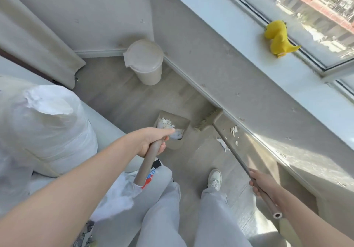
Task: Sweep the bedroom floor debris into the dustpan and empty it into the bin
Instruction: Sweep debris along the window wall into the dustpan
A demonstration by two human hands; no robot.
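A beige dustpan [183, 122] stands on the grey floor and holds white paper scraps [166, 125]. My left hand [153, 141] grips its long upright handle. My right hand [263, 182] grips the thin pole of a beige broom, whose head [207, 120] rests on the floor just right of the pan, against the skirting. More white debris [227, 139] lies loose on the floor beside the pole, near the wall. A round beige bin [144, 62] with its lid closed sits in the far corner.
A bed with a white pillow [46, 124] fills the left side. A low wall and windowsill run along the right, with a yellow plush toy [277, 37] on the sill. A curtain [38, 41] hangs at the left. My legs and one white shoe [214, 178] stand below.
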